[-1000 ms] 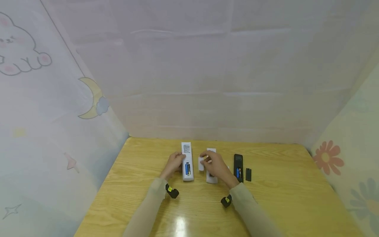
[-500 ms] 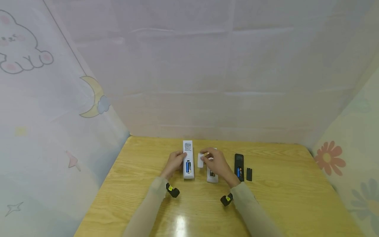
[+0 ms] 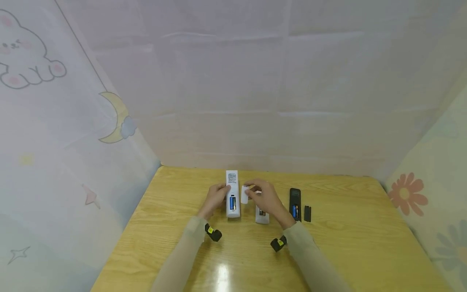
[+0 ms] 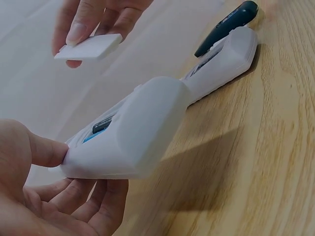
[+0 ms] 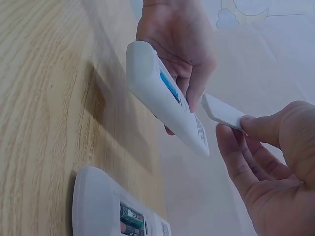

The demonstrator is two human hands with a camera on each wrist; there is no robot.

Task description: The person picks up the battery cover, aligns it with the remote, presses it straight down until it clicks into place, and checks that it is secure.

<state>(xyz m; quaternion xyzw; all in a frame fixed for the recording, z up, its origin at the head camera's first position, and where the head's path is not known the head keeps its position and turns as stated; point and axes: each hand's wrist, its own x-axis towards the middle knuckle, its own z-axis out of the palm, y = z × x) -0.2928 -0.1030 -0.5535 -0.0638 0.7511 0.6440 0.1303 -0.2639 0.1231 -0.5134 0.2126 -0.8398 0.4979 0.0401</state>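
Observation:
My left hand (image 3: 214, 198) grips a white remote control (image 3: 232, 178) from its left side, thumb on top and fingers underneath. The remote's back faces up, and its uncovered battery bay shows a blue battery (image 4: 96, 135) beside a black one (image 4: 102, 124). A shadow under it in the left wrist view shows it raised off the table. Between thumb and fingers, my right hand (image 3: 267, 199) pinches a white battery cover (image 5: 222, 112). That cover hangs just right of the remote, apart from it in the left wrist view.
Beneath my right hand lies a second white remote (image 3: 262, 219) with batteries showing in its bay. Farther right are a black remote (image 3: 295, 195), also uncovered, and its small black cover (image 3: 307, 213). All lie on the wooden table (image 3: 350, 243), backed by a pale curtain (image 3: 226, 81).
The battery cover in my right hand has shifted left and slightly away from me, nearer the held remote. My left hand has moved the remote slightly away and to the right.

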